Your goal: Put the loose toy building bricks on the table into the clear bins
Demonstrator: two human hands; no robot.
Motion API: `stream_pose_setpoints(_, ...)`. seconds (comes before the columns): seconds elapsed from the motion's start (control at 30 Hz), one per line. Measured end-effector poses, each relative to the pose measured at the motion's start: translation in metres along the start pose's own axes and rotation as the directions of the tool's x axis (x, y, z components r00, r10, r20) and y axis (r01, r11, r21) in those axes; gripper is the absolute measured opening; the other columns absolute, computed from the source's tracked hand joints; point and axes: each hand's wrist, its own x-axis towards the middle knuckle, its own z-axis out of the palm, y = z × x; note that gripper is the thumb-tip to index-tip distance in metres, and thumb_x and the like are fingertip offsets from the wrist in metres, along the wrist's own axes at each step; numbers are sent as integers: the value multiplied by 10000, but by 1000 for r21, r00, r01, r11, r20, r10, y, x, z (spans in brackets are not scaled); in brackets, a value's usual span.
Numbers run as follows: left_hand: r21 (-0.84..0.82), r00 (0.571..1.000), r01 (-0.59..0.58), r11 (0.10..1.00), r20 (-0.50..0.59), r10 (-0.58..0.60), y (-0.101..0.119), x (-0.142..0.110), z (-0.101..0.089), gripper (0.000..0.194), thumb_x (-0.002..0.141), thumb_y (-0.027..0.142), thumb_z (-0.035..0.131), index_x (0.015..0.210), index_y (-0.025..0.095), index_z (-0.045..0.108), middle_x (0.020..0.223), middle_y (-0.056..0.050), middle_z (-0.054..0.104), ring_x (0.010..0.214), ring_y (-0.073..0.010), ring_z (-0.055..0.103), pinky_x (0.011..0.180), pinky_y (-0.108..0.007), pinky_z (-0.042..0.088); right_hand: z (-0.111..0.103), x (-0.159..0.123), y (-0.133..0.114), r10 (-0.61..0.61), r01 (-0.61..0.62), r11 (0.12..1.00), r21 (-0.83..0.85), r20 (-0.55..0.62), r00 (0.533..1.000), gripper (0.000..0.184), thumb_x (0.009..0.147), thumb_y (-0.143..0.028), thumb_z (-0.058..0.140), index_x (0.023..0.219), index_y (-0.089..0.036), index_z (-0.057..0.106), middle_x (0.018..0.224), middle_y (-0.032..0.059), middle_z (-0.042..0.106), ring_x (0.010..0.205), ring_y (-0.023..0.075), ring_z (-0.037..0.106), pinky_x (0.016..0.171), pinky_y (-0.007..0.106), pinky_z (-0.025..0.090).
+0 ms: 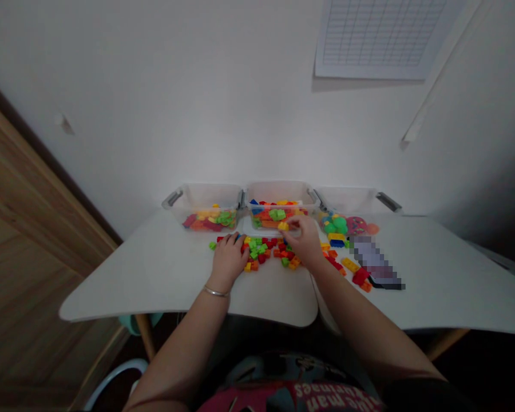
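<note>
Between the thumb and fingers of my right hand [304, 239] is a small yellow toy brick [283, 226], held up at the front of the middle clear bin [278, 191]. My left hand [230, 258] lies palm down with fingers spread at the left end of a pile of loose toy bricks [257, 247] in red, green, orange and yellow. A blue brick [237, 236] peeks out by its fingertips. What lies under the left palm is hidden. Inside the middle bin are several mixed bricks, with green bricks [277, 214] near the front.
A left bin [210, 191] holds flat coloured pieces; a right bin [347, 197] holds green and pink round toys. Longer bricks [350, 264] lie right of my right hand, beside a phone [375, 260]. The white table [154, 280] meets the wall, where a grid sheet [377, 40] hangs.
</note>
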Motion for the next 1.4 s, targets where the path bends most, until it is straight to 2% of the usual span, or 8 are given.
stream_pose_setpoints(0.17,9,1000,4,1000,12,-4,0,0,-1,435,896,333,504,1287,185,620,1362,-114,596,1240,-294,536,1070,-453,420,-1,59,17,127,-131,991,-23,-126,984,183,783,-335,647,890,-217,557,889,46,628,837,208,561,772,352,457)
stream_pose_setpoints(0.33,22,1000,-5,1000,16,5,-1,0,0,439,905,336,481,1296,185,613,1367,-109,592,1243,-295,530,1070,-452,417,10,92,31,196,-184,975,-126,89,977,202,797,-326,652,927,-213,547,909,40,641,868,194,580,765,318,446)
stream_pose_setpoints(0.6,4,1000,0,1000,11,0,0,0,1,440,902,344,479,1291,186,613,1360,-114,596,1241,-292,528,1068,-456,412,20,106,34,442,-364,867,-341,186,878,223,789,-286,680,937,-227,524,894,42,656,785,192,601,716,313,434)
stream_pose_setpoints(0.77,2,1000,-2,1000,15,2,0,0,0,439,902,345,481,1288,182,615,1357,-116,598,1246,-286,526,1071,-451,411,21,107,36,461,-375,837,-399,143,876,116,816,-237,620,885,-216,529,892,66,642,823,213,595,742,328,441)
stream_pose_setpoints(0.9,7,1000,-2,1000,15,2,-1,0,1,437,903,344,484,1289,188,615,1355,-111,600,1242,-284,529,1072,-450,411,21,104,38,395,-328,862,-386,107,912,101,801,-199,612,850,-212,525,964,82,613,892,217,579,798,340,451)
stream_pose_setpoints(1.13,10,1000,0,1000,13,0,-1,0,2,441,903,345,480,1294,189,612,1359,-106,598,1246,-293,526,1069,-455,414,17,97,39,281,-270,951,-153,55,958,88,803,-188,562,889,-195,539,1009,84,593,814,176,590,799,337,490)
stream_pose_setpoints(1.27,18,1000,-2,1000,12,2,-2,0,2,441,903,343,481,1294,187,613,1359,-109,598,1243,-293,528,1064,-447,418,7,77,27,195,-195,981,-22,-19,981,254,829,-230,526,1079,-187,527,1111,113,597,917,193,596,781,332,511)
stream_pose_setpoints(1.4,17,1000,-7,1000,10,7,-1,0,2,439,906,347,475,1290,186,614,1358,-113,598,1240,-296,528,1056,-455,421,2,39,12,164,-165,986,-29,-36,986,365,837,-254,525,1197,-197,502,1170,126,598,977,217,585,839,369,508)
